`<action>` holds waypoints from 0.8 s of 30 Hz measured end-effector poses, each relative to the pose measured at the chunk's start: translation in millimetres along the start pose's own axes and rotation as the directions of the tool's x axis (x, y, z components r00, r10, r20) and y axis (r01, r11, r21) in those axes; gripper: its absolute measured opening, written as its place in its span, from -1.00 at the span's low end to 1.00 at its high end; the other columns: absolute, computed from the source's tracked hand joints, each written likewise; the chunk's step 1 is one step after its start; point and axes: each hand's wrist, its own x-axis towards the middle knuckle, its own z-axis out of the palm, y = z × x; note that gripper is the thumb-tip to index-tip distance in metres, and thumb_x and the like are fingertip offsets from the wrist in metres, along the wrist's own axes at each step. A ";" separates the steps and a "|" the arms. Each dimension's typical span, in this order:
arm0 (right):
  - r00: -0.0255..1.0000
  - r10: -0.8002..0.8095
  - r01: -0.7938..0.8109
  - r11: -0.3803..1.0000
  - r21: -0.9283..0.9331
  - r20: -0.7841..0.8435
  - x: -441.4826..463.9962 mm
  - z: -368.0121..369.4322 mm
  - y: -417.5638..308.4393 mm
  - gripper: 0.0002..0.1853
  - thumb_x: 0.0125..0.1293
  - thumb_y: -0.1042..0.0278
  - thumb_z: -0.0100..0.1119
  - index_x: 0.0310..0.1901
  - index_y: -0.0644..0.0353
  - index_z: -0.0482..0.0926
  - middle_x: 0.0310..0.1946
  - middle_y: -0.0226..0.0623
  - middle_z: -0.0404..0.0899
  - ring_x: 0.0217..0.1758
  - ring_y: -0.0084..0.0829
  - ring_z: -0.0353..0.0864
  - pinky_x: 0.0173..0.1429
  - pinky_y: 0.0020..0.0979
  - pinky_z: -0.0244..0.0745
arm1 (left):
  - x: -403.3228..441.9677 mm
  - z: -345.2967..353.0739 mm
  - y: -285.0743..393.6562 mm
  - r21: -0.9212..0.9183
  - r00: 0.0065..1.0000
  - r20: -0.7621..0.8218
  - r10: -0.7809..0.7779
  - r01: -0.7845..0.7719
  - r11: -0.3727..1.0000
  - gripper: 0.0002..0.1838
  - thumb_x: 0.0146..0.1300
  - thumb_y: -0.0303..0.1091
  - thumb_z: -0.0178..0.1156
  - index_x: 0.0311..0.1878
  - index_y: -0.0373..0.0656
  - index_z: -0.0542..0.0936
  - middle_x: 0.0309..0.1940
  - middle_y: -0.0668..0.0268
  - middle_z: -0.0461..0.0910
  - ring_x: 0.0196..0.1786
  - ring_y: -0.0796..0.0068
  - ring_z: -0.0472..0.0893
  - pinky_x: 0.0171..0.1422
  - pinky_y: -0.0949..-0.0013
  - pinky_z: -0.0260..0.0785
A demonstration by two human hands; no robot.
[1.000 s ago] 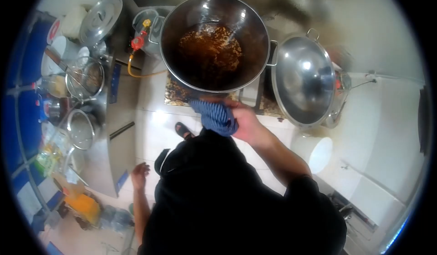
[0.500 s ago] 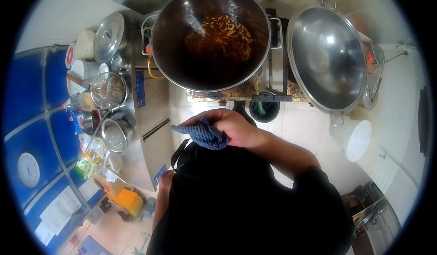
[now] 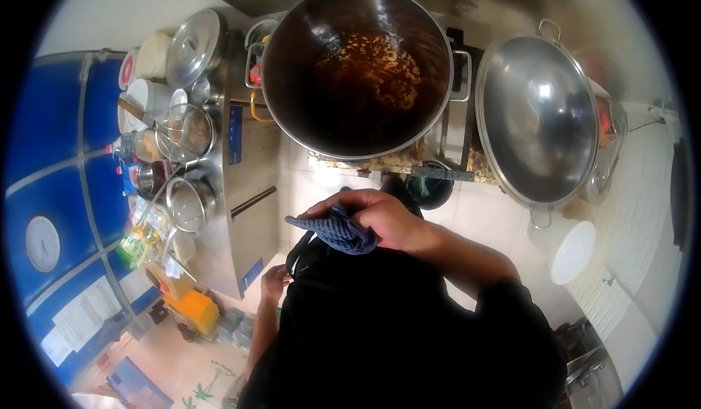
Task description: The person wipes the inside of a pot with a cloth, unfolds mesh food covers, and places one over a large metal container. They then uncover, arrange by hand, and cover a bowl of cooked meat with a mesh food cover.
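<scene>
My right hand [image 3: 391,218] is closed around a bunched blue-grey ribbed cloth [image 3: 337,232], held in front of my black clothing at waist height. Lower and to the left, my left hand [image 3: 275,282] hangs at my side, its fingers curled against the edge of the black clothing. A black strap [image 3: 298,252] loops down close to those fingers; what they grip is hidden. Beyond both hands a large two-handled pot [image 3: 292,128] stands on the stove, with dark brown liquid and floating bits [image 3: 383,66] in it. Neither hand touches the pot.
Right of the pot sits a wide steel wok-like pan [image 3: 537,117]. A steel counter [image 3: 232,183] on the left carries a whisk [image 3: 139,111], a strainer [image 3: 188,206], lids and containers. A dark bucket [image 3: 429,190] is under the stove edge; a white bin [image 3: 573,252] stands right.
The view has shifted, so the pot and counter appear lower and further right. My left hand shows more fully beside the clothing. My right hand still holds the cloth.
</scene>
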 end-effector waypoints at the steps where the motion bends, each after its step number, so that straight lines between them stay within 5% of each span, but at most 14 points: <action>1: 1.000 0.014 -0.014 1.000 -0.007 0.001 1.2 0.9 -1.0 -0.41 0.08 0.83 -0.16 0.19 0.48 0.54 0.22 -0.07 0.57 0.25 -0.32 0.58 0.38 -0.37 0.45 | -1.4 0.5 -4.6 0.056 1.000 -0.029 0.011 -0.009 0.998 -0.68 0.46 -0.26 0.10 0.07 -0.31 0.64 -0.22 0.20 0.73 -0.22 0.45 0.73 -0.17 0.45 0.56; 2: 0.999 0.043 -0.043 0.999 0.012 -0.007 2.9 2.3 -1.9 -0.41 0.08 0.82 -0.18 0.19 0.47 0.54 0.21 -0.08 0.57 0.24 -0.33 0.59 0.36 -0.37 0.47 | -6.2 3.7 -0.3 0.111 0.998 -0.057 0.023 -0.016 0.994 -0.67 0.47 -0.26 0.09 0.07 -0.32 0.63 -0.21 0.20 0.73 -0.21 0.44 0.73 -0.17 0.45 0.56; 8: 0.992 0.114 -0.110 0.991 0.078 -0.050 24.6 22.7 7.5 -0.39 0.12 0.70 -0.23 0.27 0.45 0.47 0.20 -0.05 0.57 0.17 -0.34 0.65 0.31 -0.33 0.54 | -20.5 30.9 86.4 -0.331 0.947 -0.272 0.173 -0.261 0.907 -0.65 0.43 -0.34 0.15 0.15 -0.40 0.57 -0.11 0.09 0.71 -0.10 0.33 0.71 0.02 0.35 0.56; 12: 0.983 0.164 -0.178 0.962 0.208 0.083 50.3 43.1 27.0 -0.44 0.35 0.41 -0.21 0.36 0.42 0.37 0.25 0.02 0.53 0.22 -0.20 0.62 0.40 -0.17 0.44 | -45.3 43.4 167.3 -0.665 0.905 -0.105 0.413 -0.373 0.648 -0.44 0.46 -0.16 0.13 0.36 -0.36 0.39 0.14 -0.01 0.59 0.11 0.20 0.63 0.18 0.23 0.50; 15: 0.981 0.152 -0.178 0.950 0.257 0.118 66.1 59.7 46.0 -0.39 0.49 0.12 -0.17 0.41 0.40 0.30 0.30 0.01 0.49 0.33 -0.16 0.52 0.45 -0.11 0.37 | -61.9 42.6 201.4 -0.902 0.821 0.106 0.561 -0.159 0.402 -0.29 0.44 0.10 0.07 0.42 -0.29 0.33 0.29 0.07 0.50 0.28 0.17 0.51 0.34 0.09 0.36; 16: 0.990 0.139 -0.139 0.978 0.155 0.015 68.1 73.8 51.7 -0.34 0.53 -0.04 -0.16 0.40 0.40 0.30 0.30 -0.01 0.49 0.32 -0.17 0.52 0.45 -0.12 0.37 | -64.4 40.3 203.9 -0.930 0.811 0.164 0.562 -0.062 0.362 -0.25 0.42 0.15 0.06 0.43 -0.27 0.32 0.32 0.11 0.48 0.31 0.18 0.48 0.39 0.06 0.31; 17: 0.989 0.143 -0.145 0.979 0.145 0.019 71.7 78.2 59.6 -0.33 0.54 -0.07 -0.17 0.40 0.39 0.30 0.29 -0.02 0.49 0.33 -0.18 0.52 0.45 -0.13 0.36 | -66.3 37.3 206.1 -0.944 0.751 0.195 0.630 -0.031 0.329 -0.28 0.43 0.13 0.06 0.44 -0.24 0.33 0.31 0.12 0.49 0.30 0.18 0.49 0.38 0.04 0.31; 22: 0.988 0.139 -0.143 0.988 0.053 0.065 85.2 100.3 109.4 -0.35 0.54 -0.07 -0.17 0.37 0.39 0.33 0.29 -0.02 0.49 0.34 -0.11 0.48 0.46 -0.07 0.31 | -70.1 9.5 172.4 -0.951 0.787 0.089 0.610 -0.116 0.288 -0.48 0.39 -0.12 0.22 0.27 -0.25 0.45 0.15 0.18 0.60 0.19 0.29 0.57 0.33 0.10 0.37; 24: 0.996 0.060 -0.070 0.984 -0.165 -0.061 88.6 101.1 137.6 -0.36 0.54 -0.03 -0.15 0.37 0.41 0.30 0.31 -0.01 0.46 0.36 -0.09 0.45 0.47 -0.07 0.29 | -69.9 -5.8 147.5 -0.948 0.803 0.031 0.595 -0.165 0.273 -0.58 0.38 -0.23 0.26 0.20 -0.23 0.49 0.10 0.22 0.63 0.15 0.35 0.60 0.30 0.13 0.41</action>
